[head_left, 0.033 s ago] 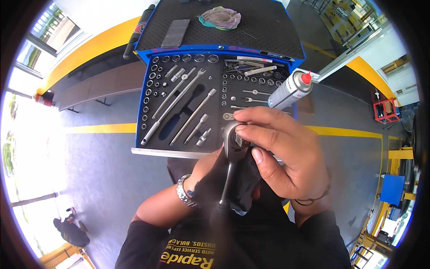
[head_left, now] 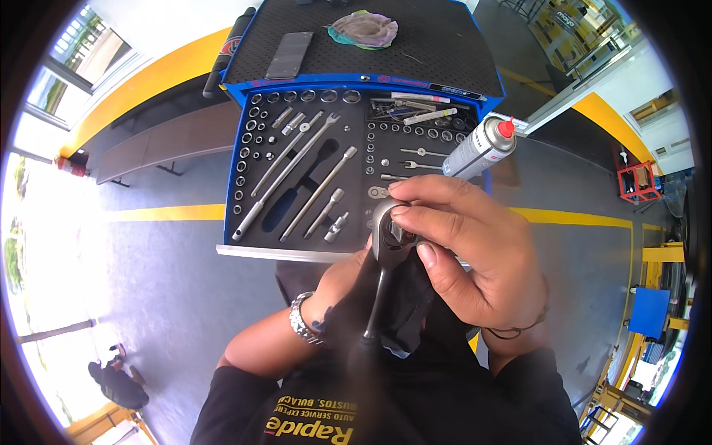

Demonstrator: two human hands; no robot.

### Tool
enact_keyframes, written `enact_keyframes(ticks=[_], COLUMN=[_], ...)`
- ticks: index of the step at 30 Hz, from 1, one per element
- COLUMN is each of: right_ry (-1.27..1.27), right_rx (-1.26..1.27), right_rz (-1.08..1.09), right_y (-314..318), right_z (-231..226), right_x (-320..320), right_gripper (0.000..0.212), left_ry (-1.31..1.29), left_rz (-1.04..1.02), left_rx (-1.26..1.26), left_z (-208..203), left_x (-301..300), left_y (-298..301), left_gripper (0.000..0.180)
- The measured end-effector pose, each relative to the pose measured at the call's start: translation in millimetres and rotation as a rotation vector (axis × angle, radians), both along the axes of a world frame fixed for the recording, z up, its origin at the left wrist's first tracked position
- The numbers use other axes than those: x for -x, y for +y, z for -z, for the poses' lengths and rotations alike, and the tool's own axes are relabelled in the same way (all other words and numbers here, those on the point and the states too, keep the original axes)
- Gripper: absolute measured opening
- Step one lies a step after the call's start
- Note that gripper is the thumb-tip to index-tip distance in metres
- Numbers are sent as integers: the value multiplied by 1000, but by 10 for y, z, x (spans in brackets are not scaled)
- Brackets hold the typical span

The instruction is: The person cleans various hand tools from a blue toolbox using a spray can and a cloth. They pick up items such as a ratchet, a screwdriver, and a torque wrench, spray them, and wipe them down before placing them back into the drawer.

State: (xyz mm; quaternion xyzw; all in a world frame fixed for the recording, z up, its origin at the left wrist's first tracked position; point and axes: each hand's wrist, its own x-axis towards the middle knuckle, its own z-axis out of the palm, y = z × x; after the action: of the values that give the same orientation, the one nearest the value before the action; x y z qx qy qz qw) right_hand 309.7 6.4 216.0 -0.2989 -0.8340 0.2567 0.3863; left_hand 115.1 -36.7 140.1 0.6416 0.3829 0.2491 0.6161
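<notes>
A ratchet wrench (head_left: 380, 289) is held upright in front of my chest, its round head at the top and its blurred handle toward me. My right hand (head_left: 475, 252) closes on that head, with fingertips and thumb around the square drive. Behind the tool, my left hand (head_left: 341, 285) steadies it through a black cloth (head_left: 408, 311); most of its fingers are hidden. Just beyond both hands is an open tool drawer (head_left: 297, 254) holding rows of sockets (head_left: 239, 181), extension bars (head_left: 319, 193) and a long breaker bar (head_left: 285, 178). An empty ratchet-shaped recess (head_left: 300, 185) shows in its foam.
A spray can (head_left: 478, 148) with a red cap leans over the drawer's right side. On the blue cabinet's top (head_left: 445, 55) lie a dark phone-like slab (head_left: 290, 55) and a crumpled rag (head_left: 363, 31). A bench (head_left: 170, 141) stands far left; another person (head_left: 119, 382) is at lower left.
</notes>
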Motion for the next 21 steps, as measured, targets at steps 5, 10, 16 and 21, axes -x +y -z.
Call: enact_keyframes(ticks=[5,10,16,21], right_ry=[-9,94,-23,210], right_rx=[17,102,250,431], right_rz=[-10,-79,-228,-59], right_y=[56,70,146,-7], right_z=[51,-12,-80,-21], right_x=[-3,15,-75,53], right_gripper=[23,25,42,54], left_ry=[-625,-752,-919,-935], left_rz=[-178,-78,62,247], left_rx=[349,431,621,611], left_z=[-67,-113,-122,75], left_x=[-70,-32,-29,6], left_y=[-177,-129,-90,-63], left_gripper=[37,28,30,46])
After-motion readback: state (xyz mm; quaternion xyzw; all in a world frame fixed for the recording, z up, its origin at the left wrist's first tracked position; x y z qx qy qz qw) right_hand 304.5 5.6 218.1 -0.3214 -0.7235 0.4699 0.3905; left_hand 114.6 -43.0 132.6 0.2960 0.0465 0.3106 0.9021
